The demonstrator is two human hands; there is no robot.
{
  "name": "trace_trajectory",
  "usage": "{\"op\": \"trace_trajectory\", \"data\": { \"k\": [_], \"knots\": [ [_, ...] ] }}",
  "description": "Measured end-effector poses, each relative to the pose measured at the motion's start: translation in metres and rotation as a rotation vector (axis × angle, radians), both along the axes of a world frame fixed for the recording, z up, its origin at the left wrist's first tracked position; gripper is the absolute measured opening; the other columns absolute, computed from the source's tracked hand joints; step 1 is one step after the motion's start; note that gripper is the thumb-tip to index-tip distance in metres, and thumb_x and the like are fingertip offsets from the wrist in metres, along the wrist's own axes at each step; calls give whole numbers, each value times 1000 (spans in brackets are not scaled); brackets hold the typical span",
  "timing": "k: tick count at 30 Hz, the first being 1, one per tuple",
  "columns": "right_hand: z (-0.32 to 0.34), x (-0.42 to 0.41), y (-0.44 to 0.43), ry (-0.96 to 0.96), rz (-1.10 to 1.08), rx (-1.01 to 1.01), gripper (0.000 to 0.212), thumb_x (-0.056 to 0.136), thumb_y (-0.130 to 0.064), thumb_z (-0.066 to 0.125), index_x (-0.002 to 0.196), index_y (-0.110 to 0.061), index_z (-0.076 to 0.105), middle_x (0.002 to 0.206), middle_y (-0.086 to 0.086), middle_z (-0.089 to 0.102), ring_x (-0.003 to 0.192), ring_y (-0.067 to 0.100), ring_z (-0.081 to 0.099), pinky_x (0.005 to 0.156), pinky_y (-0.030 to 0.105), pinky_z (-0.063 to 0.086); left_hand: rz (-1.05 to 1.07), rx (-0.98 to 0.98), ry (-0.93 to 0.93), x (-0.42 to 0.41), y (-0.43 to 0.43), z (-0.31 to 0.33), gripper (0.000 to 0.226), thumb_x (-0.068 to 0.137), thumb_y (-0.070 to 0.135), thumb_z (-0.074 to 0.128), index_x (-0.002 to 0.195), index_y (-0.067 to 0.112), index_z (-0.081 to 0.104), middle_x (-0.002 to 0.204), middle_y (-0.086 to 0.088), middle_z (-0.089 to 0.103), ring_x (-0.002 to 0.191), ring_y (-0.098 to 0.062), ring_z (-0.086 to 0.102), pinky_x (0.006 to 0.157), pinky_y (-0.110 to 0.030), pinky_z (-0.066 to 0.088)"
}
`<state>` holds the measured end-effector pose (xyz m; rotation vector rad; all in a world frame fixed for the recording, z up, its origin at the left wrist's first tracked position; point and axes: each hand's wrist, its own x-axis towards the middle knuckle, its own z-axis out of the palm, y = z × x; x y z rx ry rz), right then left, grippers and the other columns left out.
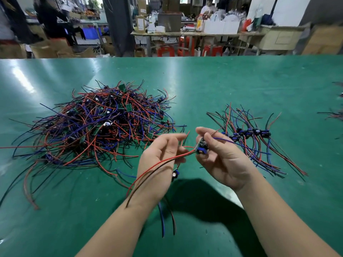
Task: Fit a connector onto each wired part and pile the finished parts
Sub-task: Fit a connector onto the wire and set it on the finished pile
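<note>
My right hand (220, 156) pinches a small wired board with a blue connector (202, 147) between thumb and fingers, above the green table. Its red and black wires (157, 165) run left across my left hand (159, 158), whose fingers are loosely curled around them; the fingertips are blurred. Another wired part with a blue piece (175, 174) lies under my left wrist. A big tangled heap of wired boards (104, 119) sits to the left. A tidy row of finished parts with blue connectors (248, 133) lies to the right.
The green table (213, 86) stretches far back. More wired parts (336, 115) lie at the far right edge. Beyond the table stand benches, cartons, red stools and people in the background.
</note>
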<state>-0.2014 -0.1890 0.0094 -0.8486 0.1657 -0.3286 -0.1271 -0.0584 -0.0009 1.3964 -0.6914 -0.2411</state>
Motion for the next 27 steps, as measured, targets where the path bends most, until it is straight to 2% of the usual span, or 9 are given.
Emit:
{"op": "trace_trajectory", "data": {
  "k": [2, 4, 7, 10, 14, 16, 19, 23, 27],
  "knots": [
    [0, 0, -1, 23, 5, -68, 17, 60, -17, 76, 77, -15, 78, 65, -1, 65, 55, 5, 60, 53, 13, 49, -191, -6, 255, -3, 3, -4, 42, 72, 64, 63, 78, 25, 77, 69, -4, 71, 56, -13, 64, 57, -25, 51],
    [-1, 1, -2, 69, -21, -162, 17, 63, -11, 69, 77, -15, 78, 63, -1, 65, 55, 5, 59, 53, 13, 48, -263, -5, 348, -4, 5, -4, 51, 56, 68, 76, 72, 19, 76, 66, -6, 70, 52, -14, 63, 52, -26, 52],
    [-3, 2, -1, 162, -37, -299, 20, 60, -8, 72, 79, -12, 76, 62, 2, 63, 55, 9, 59, 55, 16, 49, -176, 92, 242, -4, 3, -6, 25, 61, 34, 86, 68, 13, 75, 62, -3, 70, 52, -10, 61, 54, -21, 51],
    [-5, 5, 0, 259, -90, -307, 29, 56, -8, 74, 85, -11, 73, 60, -2, 59, 54, 8, 58, 51, 14, 47, -117, 156, 218, -4, 2, -10, 13, 68, 17, 82, 68, 8, 73, 58, -4, 67, 49, -11, 58, 50, -19, 48],
    [-6, 8, 3, 311, -71, -47, 15, 57, -4, 71, 71, -8, 74, 61, 2, 66, 50, 8, 60, 48, 14, 48, -161, 123, 312, -3, 2, -7, 12, 64, 21, 80, 66, 10, 75, 62, -8, 69, 51, -15, 62, 53, -23, 54],
    [-7, 7, 4, 314, -42, -12, 9, 60, -4, 69, 66, -8, 74, 63, 4, 67, 50, 8, 60, 48, 14, 48, -168, 128, 309, -3, 2, -6, 11, 62, 23, 80, 65, 14, 76, 62, -7, 70, 50, -14, 62, 53, -23, 54],
    [-8, 7, 3, 300, 5, -134, 11, 64, -8, 68, 71, -8, 77, 67, 4, 69, 55, 8, 61, 53, 16, 51, -137, 150, 300, -2, 2, -9, 20, 60, 26, 81, 63, 8, 73, 59, -9, 67, 46, -15, 60, 50, -24, 53],
    [-8, 3, -1, 329, 92, -302, 14, 63, -15, 69, 74, -13, 78, 75, 5, 72, 66, 11, 63, 66, 19, 52, -166, 192, 227, -2, 2, -11, 16, 74, 14, 79, 67, 2, 71, 51, -9, 61, 41, -13, 50, 44, -18, 43],
    [-6, -4, -11, 337, 202, -342, 14, 65, -15, 68, 74, -11, 78, 73, 8, 71, 65, 12, 64, 65, 19, 52, -260, 237, 184, -4, 4, -11, 14, 78, 10, 76, 66, 5, 70, 51, -7, 60, 43, -13, 52, 46, -18, 42]
  ]
}}
